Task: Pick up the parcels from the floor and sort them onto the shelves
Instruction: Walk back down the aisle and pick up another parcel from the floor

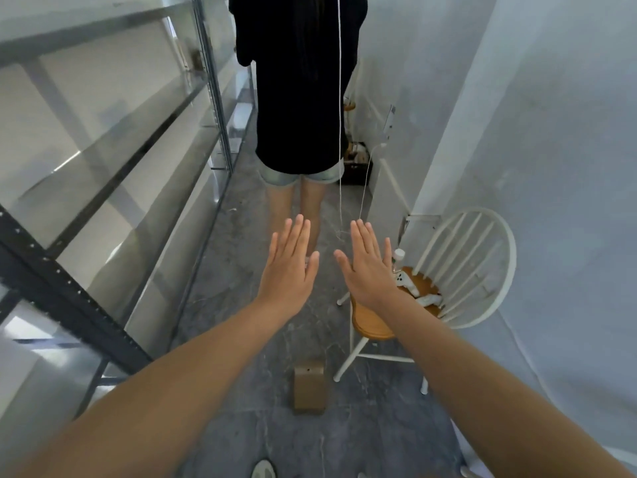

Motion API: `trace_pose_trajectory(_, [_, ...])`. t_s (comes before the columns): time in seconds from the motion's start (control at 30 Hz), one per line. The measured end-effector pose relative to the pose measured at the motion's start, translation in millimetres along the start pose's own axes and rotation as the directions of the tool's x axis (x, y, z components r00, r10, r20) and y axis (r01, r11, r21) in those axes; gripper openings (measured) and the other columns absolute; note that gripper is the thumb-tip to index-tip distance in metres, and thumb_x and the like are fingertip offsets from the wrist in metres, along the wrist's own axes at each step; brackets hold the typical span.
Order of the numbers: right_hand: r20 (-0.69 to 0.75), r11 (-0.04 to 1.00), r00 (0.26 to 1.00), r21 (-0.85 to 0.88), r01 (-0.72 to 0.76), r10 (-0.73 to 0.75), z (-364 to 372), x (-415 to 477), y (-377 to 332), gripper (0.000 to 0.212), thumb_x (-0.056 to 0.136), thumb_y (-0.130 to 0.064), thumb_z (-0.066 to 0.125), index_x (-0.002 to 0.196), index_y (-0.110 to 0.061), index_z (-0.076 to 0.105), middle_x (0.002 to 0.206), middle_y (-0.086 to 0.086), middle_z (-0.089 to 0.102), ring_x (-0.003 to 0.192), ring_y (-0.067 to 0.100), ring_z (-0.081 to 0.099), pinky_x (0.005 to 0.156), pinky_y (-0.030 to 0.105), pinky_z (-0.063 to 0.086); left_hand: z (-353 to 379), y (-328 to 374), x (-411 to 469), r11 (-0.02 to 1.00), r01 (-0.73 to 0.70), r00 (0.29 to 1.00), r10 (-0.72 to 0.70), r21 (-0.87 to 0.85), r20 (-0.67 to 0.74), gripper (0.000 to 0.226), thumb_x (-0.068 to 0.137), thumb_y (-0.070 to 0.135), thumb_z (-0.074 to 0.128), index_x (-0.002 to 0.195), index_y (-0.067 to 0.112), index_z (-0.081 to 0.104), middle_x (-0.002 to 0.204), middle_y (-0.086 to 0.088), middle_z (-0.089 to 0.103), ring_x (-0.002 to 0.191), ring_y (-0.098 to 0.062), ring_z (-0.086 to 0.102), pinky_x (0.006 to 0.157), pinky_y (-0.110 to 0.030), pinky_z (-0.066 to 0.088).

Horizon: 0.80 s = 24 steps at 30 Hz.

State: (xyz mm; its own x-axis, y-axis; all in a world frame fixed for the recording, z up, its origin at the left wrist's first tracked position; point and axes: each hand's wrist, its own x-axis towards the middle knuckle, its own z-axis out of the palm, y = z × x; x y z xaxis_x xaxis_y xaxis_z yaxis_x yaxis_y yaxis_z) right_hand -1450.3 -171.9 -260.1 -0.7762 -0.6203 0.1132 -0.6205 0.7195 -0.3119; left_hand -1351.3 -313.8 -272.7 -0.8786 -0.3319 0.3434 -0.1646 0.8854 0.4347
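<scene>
Left hand (289,267) and right hand (368,267) extended side by side, palms down, fingers flat and spread, grasping nothing. Small brown cardboard parcel (309,388) on grey marbled floor (362,439), near, below hands. Grey metal shelving (103,160) left. White spindle-back chair with wooden seat (458,270) right.

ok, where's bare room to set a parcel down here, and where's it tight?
Free: the shelves on the left look bare along their length, and the grey floor between the shelf frame and the brown parcel is open. Tight: the chair seat holds white items, and another person blocks the aisle ahead. Both hands, left hand and right hand, are open and empty.
</scene>
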Motion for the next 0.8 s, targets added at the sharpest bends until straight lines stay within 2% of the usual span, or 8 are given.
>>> trace_pose_trajectory(0.17, [0.038, 1.0, 0.999, 0.004, -0.015, 0.015, 36, 52, -16, 0.067, 0.105, -0.049, 0.016, 0.159, -0.016, -0.007, 0.167, -0.002, -0.011, 0.152, 0.011, -0.018, 0.121, 0.042, -0.017, 20, -48, 35, 0.997, 0.043, 0.997, -0.038, -0.066, 0.065, 0.062, 0.109, 0.037, 0.021, 0.163, 0.014, 0.0, 0.17, 0.004, -0.01, 0.154, -0.008, -0.019, 0.122, -0.026, -0.018])
trace_pose_trajectory(0.3, [0.066, 0.999, 0.997, 0.012, -0.046, 0.045, 70, 89, -26, 0.066, 0.105, -0.048, 0.017, 0.159, -0.017, -0.006, 0.167, -0.003, -0.01, 0.151, 0.01, -0.018, 0.122, 0.043, -0.015, 40, -88, 57, 0.994, 0.052, 0.994, -0.043, -0.097, 0.1, 0.069, 0.102, 0.048, 0.011, 0.163, 0.014, 0.006, 0.17, 0.004, -0.005, 0.156, -0.01, -0.014, 0.125, -0.03, -0.013])
trace_pose_trajectory(0.4, [0.098, 0.997, 0.993, 0.036, -0.074, 0.07, 99, 111, -27, 0.067, 0.105, -0.05, 0.018, 0.159, -0.018, -0.006, 0.167, -0.005, -0.011, 0.151, 0.008, -0.019, 0.121, 0.042, -0.017, 61, -118, 69, 0.997, 0.05, 0.992, -0.043, -0.059, 0.115, 0.07, 0.1, 0.049, 0.009, 0.162, 0.014, 0.01, 0.166, 0.007, -0.005, 0.155, -0.01, -0.011, 0.121, -0.022, -0.019])
trace_pose_trajectory(0.6, [0.198, 0.993, 0.974, 0.011, -0.114, 0.109, 153, 133, -9, 0.067, 0.105, -0.048, 0.02, 0.159, -0.016, -0.004, 0.168, -0.003, -0.009, 0.152, 0.01, -0.017, 0.123, 0.044, -0.012, 108, -150, 67, 0.992, 0.098, 0.974, -0.078, -0.083, 0.211, 0.074, 0.098, 0.049, 0.007, 0.162, 0.012, 0.009, 0.165, 0.007, -0.008, 0.152, -0.006, -0.016, 0.121, -0.023, -0.02])
trace_pose_trajectory(0.77, [0.275, 0.989, 0.954, 0.06, -0.137, 0.116, 209, 137, 16, 0.065, 0.106, -0.045, 0.021, 0.159, -0.016, -0.004, 0.168, -0.003, -0.008, 0.151, 0.008, -0.018, 0.123, 0.042, -0.013, 165, -170, 67, 0.979, 0.177, 0.942, -0.139, -0.102, 0.307, 0.061, 0.11, 0.034, 0.025, 0.162, 0.012, 0.005, 0.171, 0.0, -0.004, 0.153, -0.009, -0.017, 0.126, -0.033, -0.013])
trace_pose_trajectory(0.8, [0.292, 0.989, 0.951, 0.072, -0.13, 0.104, 224, 138, 22, 0.065, 0.106, -0.045, 0.021, 0.159, -0.016, -0.004, 0.168, -0.004, -0.009, 0.151, 0.008, -0.018, 0.123, 0.041, -0.015, 179, -174, 69, 0.977, 0.186, 0.937, -0.145, -0.105, 0.317, 0.06, 0.11, 0.033, 0.026, 0.162, 0.013, 0.004, 0.171, 0.001, -0.005, 0.154, -0.009, -0.017, 0.126, -0.032, -0.014])
